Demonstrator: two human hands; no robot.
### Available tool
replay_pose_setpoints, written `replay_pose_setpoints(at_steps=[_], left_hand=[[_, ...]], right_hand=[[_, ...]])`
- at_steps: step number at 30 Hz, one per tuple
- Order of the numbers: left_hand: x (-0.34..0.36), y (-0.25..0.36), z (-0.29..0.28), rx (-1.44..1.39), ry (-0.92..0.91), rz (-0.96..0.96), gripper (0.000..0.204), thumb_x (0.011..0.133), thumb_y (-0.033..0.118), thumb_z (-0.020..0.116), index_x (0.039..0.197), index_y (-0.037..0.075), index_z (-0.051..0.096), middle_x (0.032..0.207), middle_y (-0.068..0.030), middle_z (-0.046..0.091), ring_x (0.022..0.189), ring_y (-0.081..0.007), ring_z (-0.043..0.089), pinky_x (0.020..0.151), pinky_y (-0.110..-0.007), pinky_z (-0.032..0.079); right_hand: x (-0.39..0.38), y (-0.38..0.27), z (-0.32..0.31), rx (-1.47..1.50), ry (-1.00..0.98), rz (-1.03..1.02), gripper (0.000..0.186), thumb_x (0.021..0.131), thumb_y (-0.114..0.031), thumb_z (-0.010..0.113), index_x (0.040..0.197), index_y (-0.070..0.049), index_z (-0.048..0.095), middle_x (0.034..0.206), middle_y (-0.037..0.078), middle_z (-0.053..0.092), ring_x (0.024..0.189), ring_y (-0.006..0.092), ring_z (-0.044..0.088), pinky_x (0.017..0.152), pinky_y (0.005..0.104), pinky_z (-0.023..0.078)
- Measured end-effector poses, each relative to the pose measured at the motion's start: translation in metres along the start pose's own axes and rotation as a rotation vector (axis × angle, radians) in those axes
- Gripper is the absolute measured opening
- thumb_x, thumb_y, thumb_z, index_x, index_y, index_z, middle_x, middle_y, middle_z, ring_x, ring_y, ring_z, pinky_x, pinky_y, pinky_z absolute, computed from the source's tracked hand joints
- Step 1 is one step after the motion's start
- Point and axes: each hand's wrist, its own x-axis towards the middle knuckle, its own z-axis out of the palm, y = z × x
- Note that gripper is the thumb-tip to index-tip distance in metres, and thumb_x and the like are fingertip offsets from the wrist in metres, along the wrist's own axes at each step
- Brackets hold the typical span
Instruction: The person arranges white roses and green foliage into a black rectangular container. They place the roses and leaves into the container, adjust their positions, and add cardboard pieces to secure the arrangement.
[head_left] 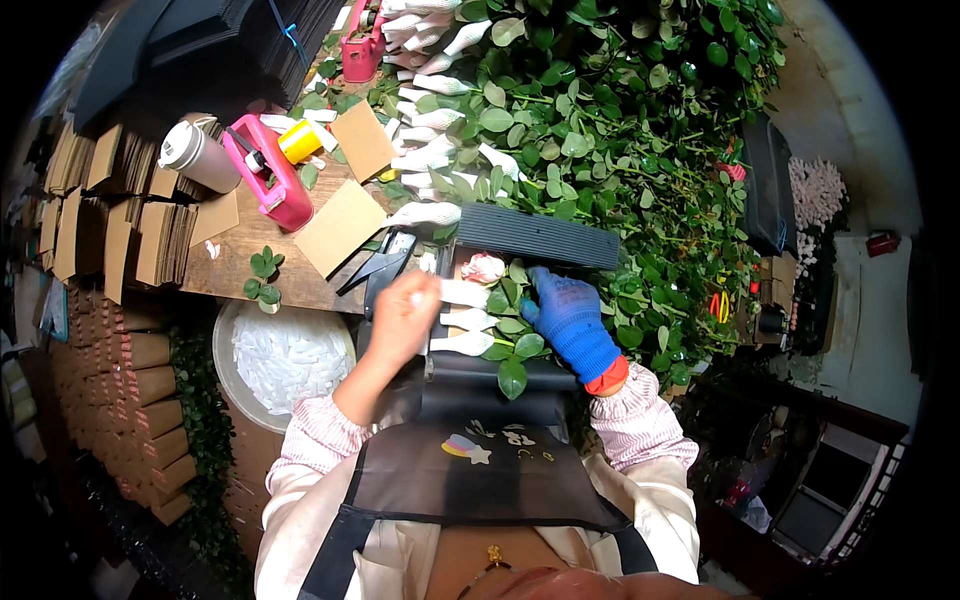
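Note:
My bare left hand (405, 312) is closed, its fingers pinching the end of a white foam net sleeve (463, 292) over a flower head. My right hand (566, 308), in a blue glove with an orange-red cuff, curls around the leafy stem side of the same row. Two more white-sleeved roses (468, 343) lie just nearer to me in a dark tray. Beyond the sleeve sits a bare pink-and-white rose (482, 268), below a black ribbed bar (540, 235). Black scissors (378, 266) rest left of the tray. Leaves partly hide the gloved fingertips.
A heap of leafy stems (620, 150) with sleeved heads fills the far side. Left are cardboard pieces (340, 228), a pink holder (270, 175), a yellow roll (299, 142) and a pale flask (197, 155). A tub of white sleeves (285, 360) stands below the table's edge.

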Motion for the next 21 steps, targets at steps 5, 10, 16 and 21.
replay_pose_setpoints(at_steps=[5, 10, 16, 21], left_hand=[[-0.002, 0.012, -0.047, -0.181, 0.075, 0.120, 0.019, 0.089, 0.000, 0.064, 0.074, 0.004, 0.053, 0.080, -0.0006, 0.065, 0.076, -0.0101, 0.058, 0.071, -0.026, 0.046], [-0.017, 0.012, -0.018, 0.328, -0.293, -0.136, 0.038, 0.090, 0.042, 0.075, 0.085, 0.005, 0.066, 0.076, -0.0132, 0.062, 0.073, -0.0265, 0.064, 0.070, -0.037, 0.050], [-0.019, 0.012, -0.026, 0.162, -0.250, -0.059, 0.025, 0.098, 0.021, 0.065, 0.085, -0.001, 0.064, 0.081, -0.0109, 0.065, 0.079, -0.0181, 0.063, 0.071, -0.033, 0.047], [-0.026, 0.026, -0.075, 0.085, 0.017, 0.059, 0.017, 0.087, 0.004, 0.068, 0.074, 0.000, 0.058, 0.091, -0.0058, 0.072, 0.085, -0.0116, 0.063, 0.080, -0.026, 0.048]], right_hand=[[-0.006, 0.006, -0.032, 0.201, -0.122, -0.034, 0.074, 0.079, -0.050, 0.078, 0.135, -0.008, 0.055, 0.104, 0.016, 0.072, 0.094, 0.0333, 0.071, 0.079, 0.0450, 0.055], [-0.014, -0.005, -0.017, -0.022, -0.106, -0.069, 0.097, 0.076, -0.061, 0.079, 0.147, -0.005, 0.044, 0.102, 0.018, 0.072, 0.090, 0.0337, 0.071, 0.077, 0.0430, 0.056], [-0.019, -0.006, 0.006, -0.052, -0.023, -0.056, 0.096, 0.079, -0.059, 0.076, 0.149, -0.006, 0.039, 0.088, 0.015, 0.071, 0.079, 0.0327, 0.071, 0.071, 0.0435, 0.055], [-0.037, -0.003, -0.048, 0.090, -0.077, 0.017, 0.081, 0.081, -0.055, 0.076, 0.149, -0.020, 0.046, 0.091, 0.011, 0.073, 0.081, 0.0314, 0.071, 0.072, 0.0417, 0.056]])
